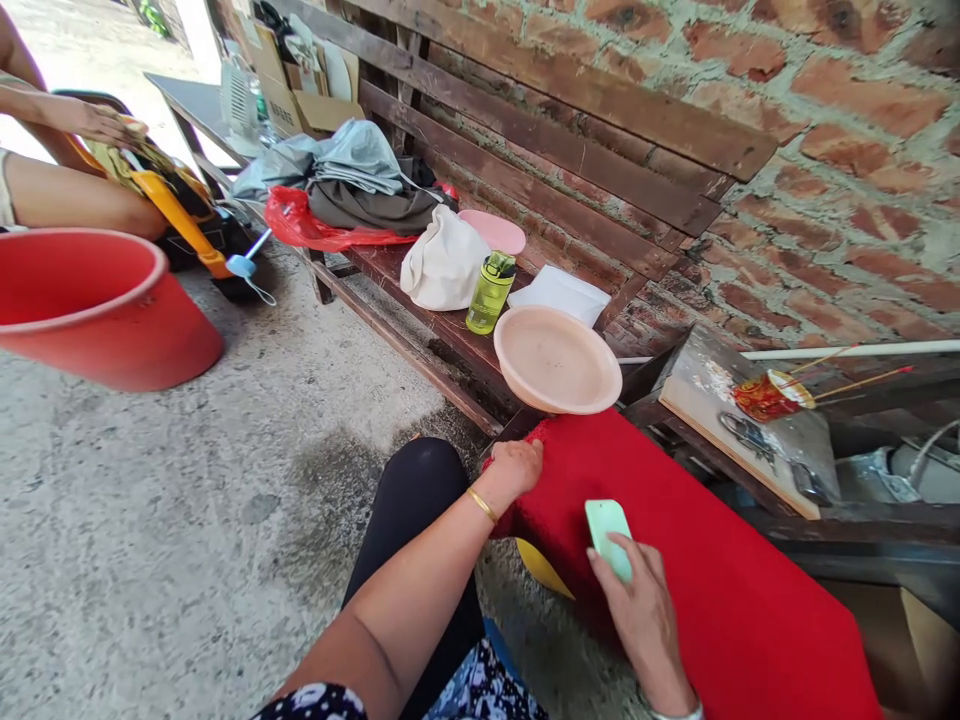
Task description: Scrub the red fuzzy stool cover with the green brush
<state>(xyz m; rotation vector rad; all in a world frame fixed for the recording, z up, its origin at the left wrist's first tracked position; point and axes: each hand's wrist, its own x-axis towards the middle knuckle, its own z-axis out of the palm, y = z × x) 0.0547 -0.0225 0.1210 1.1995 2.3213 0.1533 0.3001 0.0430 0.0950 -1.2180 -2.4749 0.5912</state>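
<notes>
A red cloth (pixel 675 560) lies spread over a long surface in front of me and hangs down at its near side. My left hand (pixel 517 465), with a gold bangle on the wrist, is closed at the cloth's far left edge, fingers curled on the fabric. In my right hand (pixel 645 600) is a flat mint-green block (pixel 609 530) with rounded corners, gripped between thumb and fingers over the cloth. Its underside is hidden, so I cannot tell its exact kind. A shallow pale pink basin (pixel 559 355) stands just beyond the cloth.
On the wooden bench (pixel 390 275) are a green bottle (pixel 491 292), a white bag (pixel 444 260) and folded clothes. A red tub (pixel 142 320) stands left, near another person's hand (pixel 105 122). At right, a board (pixel 712 400) holds a red-gold cup (pixel 772 396) with sticks.
</notes>
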